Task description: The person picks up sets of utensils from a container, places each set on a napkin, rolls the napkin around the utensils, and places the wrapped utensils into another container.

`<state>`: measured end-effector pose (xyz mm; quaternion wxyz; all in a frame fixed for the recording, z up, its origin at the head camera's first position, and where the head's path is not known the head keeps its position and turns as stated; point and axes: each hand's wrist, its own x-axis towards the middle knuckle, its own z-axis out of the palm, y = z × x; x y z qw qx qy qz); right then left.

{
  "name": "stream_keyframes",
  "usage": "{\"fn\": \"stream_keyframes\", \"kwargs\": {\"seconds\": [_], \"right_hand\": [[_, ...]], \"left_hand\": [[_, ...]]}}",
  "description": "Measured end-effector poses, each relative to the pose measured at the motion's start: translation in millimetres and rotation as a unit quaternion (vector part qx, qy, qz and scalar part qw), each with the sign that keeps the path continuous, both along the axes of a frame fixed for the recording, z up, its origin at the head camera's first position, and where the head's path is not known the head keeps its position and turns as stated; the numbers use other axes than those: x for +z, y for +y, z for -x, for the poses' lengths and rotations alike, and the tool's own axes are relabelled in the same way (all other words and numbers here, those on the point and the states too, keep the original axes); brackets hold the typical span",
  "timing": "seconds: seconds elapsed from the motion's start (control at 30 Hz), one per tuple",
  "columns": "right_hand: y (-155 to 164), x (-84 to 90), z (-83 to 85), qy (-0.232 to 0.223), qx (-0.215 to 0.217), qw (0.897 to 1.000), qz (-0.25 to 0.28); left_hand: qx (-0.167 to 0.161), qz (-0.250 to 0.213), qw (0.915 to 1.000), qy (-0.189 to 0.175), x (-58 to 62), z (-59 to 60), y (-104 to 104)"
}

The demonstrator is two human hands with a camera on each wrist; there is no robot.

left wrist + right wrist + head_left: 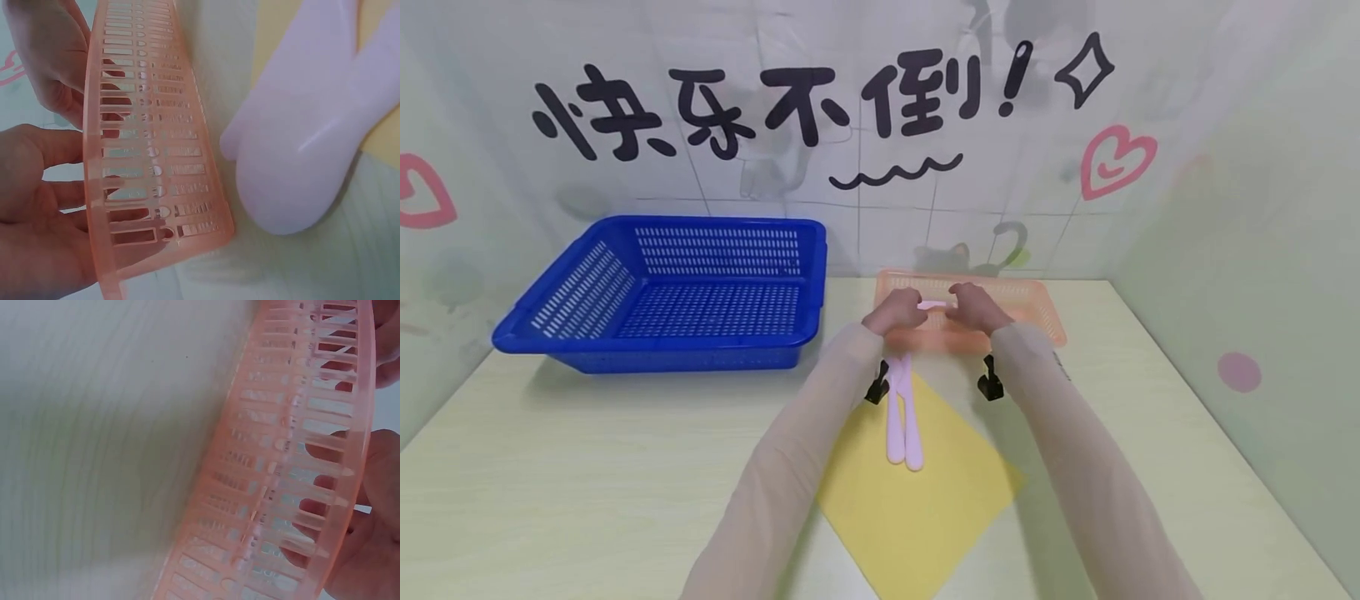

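Observation:
Both of my hands are in the low orange slotted basket point(1045, 312), reaching in over its near wall. A short pink piece of plastic point(933, 305) shows between them. The fingers of my left hand point(901, 310) curl at its left end, and those of my right hand point(976, 307) curl at its right end. Both grips are partly hidden by the basket wall point(340, 550) in the wrist views. Just in front of the basket lie two pink plastic utensils point(904, 425), side by side with handles toward me. In the left wrist view, one utensil point(294, 169) has a broad rounded end.
Under the two utensils, a yellow sheet point(925, 517) lies cornerwise on the pale wooden table point(625, 483). A large blue slotted basket point(700, 358) stands at the back left. Behind the table hangs a printed curtain point(850, 233); a pale wall point(1240, 250) bounds the right side.

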<state>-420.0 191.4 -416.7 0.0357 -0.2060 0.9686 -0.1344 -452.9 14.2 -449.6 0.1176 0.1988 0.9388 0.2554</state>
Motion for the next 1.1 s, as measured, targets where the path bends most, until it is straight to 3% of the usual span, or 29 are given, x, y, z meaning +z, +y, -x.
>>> {"fn": "stream_keyframes", "kwargs": {"seconds": [0.03,0.07,0.1,0.2,0.23,0.33,0.4,0.43,0.53,0.63,0.67,0.73,0.83,0.9,0.97,1.03,1.1], "right_hand": [[6,-16.4,16.0,0.007,0.009,1.000,-0.006],[12,-32.2,31.7,0.021,0.016,1.000,-0.006],[13,-39.7,40.7,0.004,0.010,1.000,-0.017],[19,-69.0,68.0,-0.016,0.003,0.999,-0.032],[24,-89.1,87.0,-0.015,0.000,0.999,-0.034],[29,-117.6,108.2,-0.004,-0.006,0.999,-0.049],[32,-131.0,120.9,-0.008,-0.008,0.999,-0.053],[32,-133.7,124.0,-0.011,-0.013,0.998,-0.054],[26,-118.1,111.9,-0.022,-0.020,0.998,-0.047],[18,-88.5,87.1,-0.037,-0.025,0.998,-0.041],[14,-77.5,75.6,-0.034,-0.025,0.998,-0.037],[9,-63.0,59.6,-0.025,-0.022,0.999,-0.032],[-10,-18.6,14.0,-0.056,-0.054,0.997,-0.025],[-22,12.5,-16.7,-0.083,-0.074,0.994,-0.023],[-30,32.0,-34.9,-0.108,-0.099,0.989,-0.024],[-29,32.5,-36.6,-0.098,-0.093,0.991,-0.017],[-19,11.8,-19.4,-0.069,-0.067,0.995,-0.002]], "left_hand": [[0.002,0.016,0.9997,-0.021,-1.5,2.6,2],[-0.001,0.018,0.9997,-0.014,-8.6,7.9,4],[-0.008,0.020,0.9998,-0.003,-18.4,15.2,7],[-0.007,0.063,0.9977,-0.022,-52.6,46.5,18],[-0.014,0.071,0.9973,-0.009,-68.7,59.3,20],[-0.019,0.083,0.9962,-0.017,-101.3,86.6,26],[-0.019,0.085,0.9959,-0.024,-110.1,93.3,28],[-0.016,0.087,0.9956,-0.031,-94.2,77.8,26],[-0.016,0.081,0.9955,-0.046,-69.6,55.8,23],[-0.033,0.070,0.9961,-0.042,-28.8,18.1,16],[-0.035,0.066,0.9962,-0.044,-30.4,20.1,15],[-0.034,0.066,0.9959,-0.052,-7.9,-1.6,13],[-0.009,0.081,0.9927,-0.089,15.5,-23.9,12],[-0.009,0.080,0.9933,-0.083,22.0,-30.9,11],[-0.012,0.075,0.9939,-0.080,28.2,-37.3,9],[-0.024,0.053,0.9957,-0.072,38.3,-48.3,5],[-0.028,0.038,0.9956,-0.081,54.8,-65.0,1]]}}
